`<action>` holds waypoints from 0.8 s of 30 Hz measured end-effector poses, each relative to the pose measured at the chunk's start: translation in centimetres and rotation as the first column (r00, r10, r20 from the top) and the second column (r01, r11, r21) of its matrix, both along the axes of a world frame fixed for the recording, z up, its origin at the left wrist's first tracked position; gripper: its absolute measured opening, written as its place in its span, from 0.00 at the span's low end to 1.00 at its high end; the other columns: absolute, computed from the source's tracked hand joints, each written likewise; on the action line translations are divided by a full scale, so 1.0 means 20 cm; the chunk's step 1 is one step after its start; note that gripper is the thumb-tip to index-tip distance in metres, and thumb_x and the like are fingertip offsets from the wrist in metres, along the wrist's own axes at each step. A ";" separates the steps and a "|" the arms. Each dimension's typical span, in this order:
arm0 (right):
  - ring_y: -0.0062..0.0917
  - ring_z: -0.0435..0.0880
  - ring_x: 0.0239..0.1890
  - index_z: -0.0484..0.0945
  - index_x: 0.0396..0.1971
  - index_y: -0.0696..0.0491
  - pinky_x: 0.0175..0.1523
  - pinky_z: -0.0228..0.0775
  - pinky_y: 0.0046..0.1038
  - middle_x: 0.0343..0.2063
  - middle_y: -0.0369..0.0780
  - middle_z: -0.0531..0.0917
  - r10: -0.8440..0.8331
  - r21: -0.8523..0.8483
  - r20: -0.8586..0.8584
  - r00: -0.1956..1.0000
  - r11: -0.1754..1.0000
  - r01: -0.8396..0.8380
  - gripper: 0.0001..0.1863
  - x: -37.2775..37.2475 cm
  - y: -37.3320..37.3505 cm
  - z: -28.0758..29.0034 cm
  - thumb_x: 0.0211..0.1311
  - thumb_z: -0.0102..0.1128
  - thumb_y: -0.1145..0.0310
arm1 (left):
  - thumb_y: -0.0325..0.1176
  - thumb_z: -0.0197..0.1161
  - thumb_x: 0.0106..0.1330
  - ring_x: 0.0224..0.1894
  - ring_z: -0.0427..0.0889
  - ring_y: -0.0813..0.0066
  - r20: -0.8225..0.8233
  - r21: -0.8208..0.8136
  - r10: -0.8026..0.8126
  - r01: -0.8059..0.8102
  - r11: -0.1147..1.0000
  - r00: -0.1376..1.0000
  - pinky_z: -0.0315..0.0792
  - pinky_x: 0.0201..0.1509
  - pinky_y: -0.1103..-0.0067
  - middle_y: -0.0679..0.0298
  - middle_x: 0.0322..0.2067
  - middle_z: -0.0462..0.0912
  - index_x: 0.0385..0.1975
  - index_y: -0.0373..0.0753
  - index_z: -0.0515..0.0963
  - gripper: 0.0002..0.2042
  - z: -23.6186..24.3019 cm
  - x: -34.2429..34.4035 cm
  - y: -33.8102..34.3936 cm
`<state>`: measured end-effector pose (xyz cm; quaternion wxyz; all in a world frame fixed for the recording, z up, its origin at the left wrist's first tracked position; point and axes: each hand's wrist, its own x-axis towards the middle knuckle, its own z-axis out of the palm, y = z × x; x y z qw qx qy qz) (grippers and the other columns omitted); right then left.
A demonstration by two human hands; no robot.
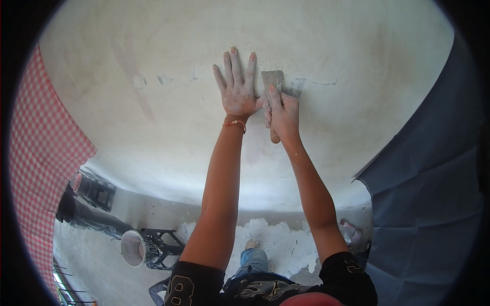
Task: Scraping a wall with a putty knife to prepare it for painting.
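Note:
My left hand lies against the pale plastered wall, dusted with white, its fingers spread. Just right of it, my right hand grips a wooden-handled putty knife, blade upward against the wall and thumb along it. Beside the blade, a thin crack runs rightward from a dark grey patch. Small scraped marks dot the wall left of my left hand.
Pink checked cloth hangs left; dark grey cloth hangs right. Below left stand a white bucket, black plastic stools and an unclear long dark object. Splattered plaster covers the floor around my foot.

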<state>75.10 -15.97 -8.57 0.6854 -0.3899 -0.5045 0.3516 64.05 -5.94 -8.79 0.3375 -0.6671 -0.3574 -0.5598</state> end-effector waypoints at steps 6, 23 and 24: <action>0.14 0.66 0.10 0.76 0.23 0.55 0.16 0.61 0.23 0.12 0.31 0.70 0.014 0.029 0.018 1.000 0.999 -0.014 0.28 0.03 0.01 0.06 0.81 0.55 0.49 | 0.73 0.43 0.70 0.81 0.54 0.41 0.000 0.013 0.022 -0.022 1.000 1.000 0.45 0.78 0.37 0.43 0.80 0.52 0.81 0.52 0.59 0.44 0.01 0.00 0.01; 0.14 0.66 0.10 0.77 0.22 0.56 0.17 0.61 0.24 0.11 0.31 0.70 0.028 0.006 0.047 0.999 1.000 -0.028 0.29 0.10 0.03 0.10 0.80 0.56 0.47 | 0.75 0.53 0.62 0.82 0.51 0.43 0.004 0.025 0.011 -0.011 1.000 1.000 0.44 0.79 0.38 0.44 0.80 0.53 0.81 0.53 0.59 0.49 0.02 0.01 -0.02; 0.14 0.65 0.10 0.77 0.22 0.56 0.17 0.61 0.24 0.11 0.31 0.70 0.027 -0.005 0.040 0.999 1.000 -0.026 0.29 0.10 0.03 0.09 0.80 0.56 0.48 | 0.75 0.53 0.62 0.82 0.51 0.43 0.007 0.040 -0.007 0.007 0.999 1.000 0.44 0.79 0.38 0.44 0.80 0.53 0.81 0.53 0.59 0.49 0.02 0.01 -0.03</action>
